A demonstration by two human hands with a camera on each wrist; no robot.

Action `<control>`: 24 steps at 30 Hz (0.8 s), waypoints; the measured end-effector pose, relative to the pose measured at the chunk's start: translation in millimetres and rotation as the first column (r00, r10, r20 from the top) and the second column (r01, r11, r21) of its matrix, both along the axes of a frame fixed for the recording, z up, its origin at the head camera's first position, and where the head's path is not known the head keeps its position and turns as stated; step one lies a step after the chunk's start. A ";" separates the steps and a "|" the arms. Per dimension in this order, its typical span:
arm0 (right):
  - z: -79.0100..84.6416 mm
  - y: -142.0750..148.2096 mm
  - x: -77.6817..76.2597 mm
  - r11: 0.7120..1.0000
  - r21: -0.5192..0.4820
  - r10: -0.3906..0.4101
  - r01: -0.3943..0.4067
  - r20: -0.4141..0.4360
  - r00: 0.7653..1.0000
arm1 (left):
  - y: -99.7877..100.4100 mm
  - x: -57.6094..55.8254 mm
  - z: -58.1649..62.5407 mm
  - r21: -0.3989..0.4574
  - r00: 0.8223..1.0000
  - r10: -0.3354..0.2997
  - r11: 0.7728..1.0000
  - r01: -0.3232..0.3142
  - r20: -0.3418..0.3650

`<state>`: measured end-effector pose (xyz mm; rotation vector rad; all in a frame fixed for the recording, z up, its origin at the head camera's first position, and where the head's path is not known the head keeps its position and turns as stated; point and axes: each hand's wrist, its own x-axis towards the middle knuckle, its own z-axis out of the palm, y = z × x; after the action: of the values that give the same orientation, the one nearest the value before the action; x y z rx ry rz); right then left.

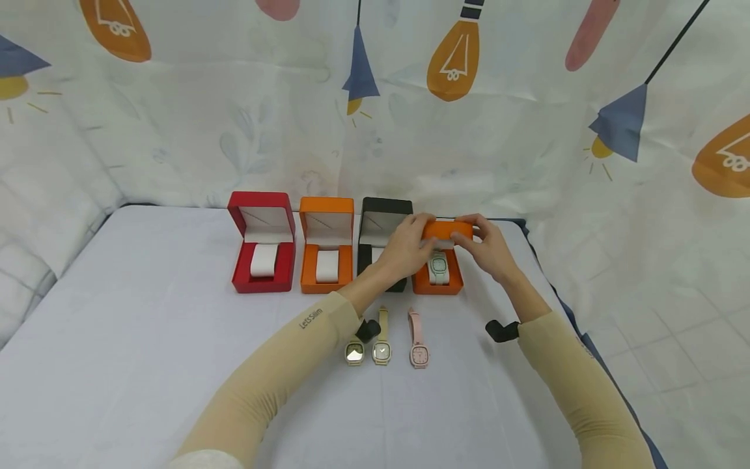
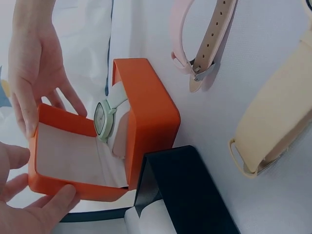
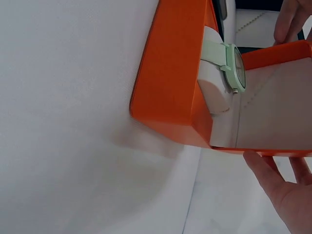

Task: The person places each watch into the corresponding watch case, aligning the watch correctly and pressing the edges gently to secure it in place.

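At the right end of the row stands an orange watch box [image 2: 153,107] with its lid [image 1: 447,230] partly raised. My left hand [image 1: 405,251] holds the lid's left side, thumb and fingers at its edge. On the opposite side my right hand [image 1: 489,251] holds the lid, its thumb along the side in the right wrist view. Inside, a mint green watch [image 3: 226,66] is wrapped round a white cushion [image 3: 214,92], its dial facing out. The lid's pale lining [image 2: 68,151] shows between my hands.
To the left stand a black box [image 1: 385,208], another orange box [image 1: 327,204] and a red box [image 1: 260,198], lids up. In front lie a pink watch [image 1: 418,355], a cream watch [image 1: 381,352] and a yellowish watch [image 1: 354,352], partly under my left forearm. A patterned curtain [image 1: 263,130] hangs behind.
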<state>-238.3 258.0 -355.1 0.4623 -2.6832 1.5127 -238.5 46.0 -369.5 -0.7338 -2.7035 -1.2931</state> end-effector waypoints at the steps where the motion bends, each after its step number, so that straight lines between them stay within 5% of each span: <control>1: 3.3 -2.0 3.7 1.000 0.004 0.001 -0.001 -0.001 1.000 | -0.2 -0.1 0.1 -0.002 1.000 0.001 1.000 -0.001 -0.001; 10: 3.3 -4.0 11.7 1.000 -0.002 -0.014 0.014 -0.012 1.000 | 0.5 0.6 -2.6 -0.018 1.000 0.001 1.000 -0.001 -0.003; 17: -24.1 8.8 -5.6 0.999 -0.018 -0.050 0.050 0.024 0.998 | -0.1 0.7 -5.0 -0.012 1.000 -0.004 1.000 0.003 -0.012; 24: -26.6 11.8 -3.5 0.997 -0.020 -0.079 0.080 0.047 0.996 | 1.3 2.2 -7.3 -0.003 0.999 -0.022 1.000 0.022 -0.028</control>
<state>-241.8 269.8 -381.7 0.3200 -2.6814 1.5475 -236.2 47.3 -376.8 -0.7777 -2.6838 -1.2740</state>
